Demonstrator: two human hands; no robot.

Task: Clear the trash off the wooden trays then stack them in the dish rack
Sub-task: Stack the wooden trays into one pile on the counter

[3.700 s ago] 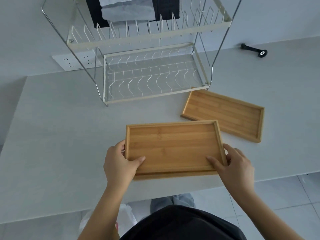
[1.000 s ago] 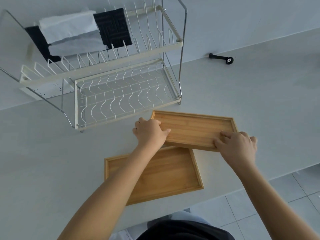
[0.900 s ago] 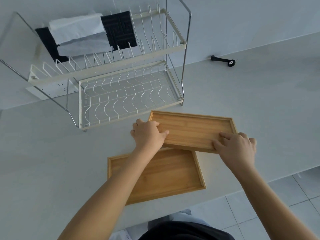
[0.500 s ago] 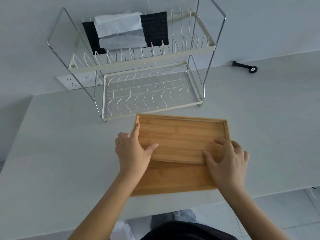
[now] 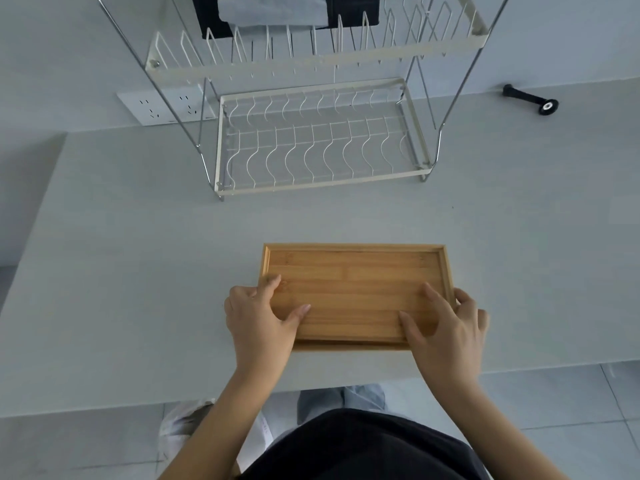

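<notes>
Two wooden trays lie stacked near the counter's front edge. The upper tray [image 5: 353, 289] sits almost square on the lower tray [image 5: 349, 345], of which only a thin strip of the near edge shows. My left hand [image 5: 259, 320] grips the stack's left end, thumb inside the upper tray. My right hand [image 5: 446, 327] grips the right end, thumb and fingers spread on the tray floor. Both trays look bare. The two-tier white wire dish rack [image 5: 322, 181] stands behind the trays, its lower shelf bare.
Folded grey and black cloths [image 5: 273, 10] rest on the rack's upper tier. A black handle-like tool [image 5: 531, 100] lies at the back right of the grey counter [image 5: 138, 271]. A wall socket plate [image 5: 162, 107] sits behind the rack. A white bag [image 5: 183, 427] is on the floor.
Both hands slid the right-hand tray over and onto the near tray. It now sits squarely on top, pulled toward me, and the stack is farther from the rack.
</notes>
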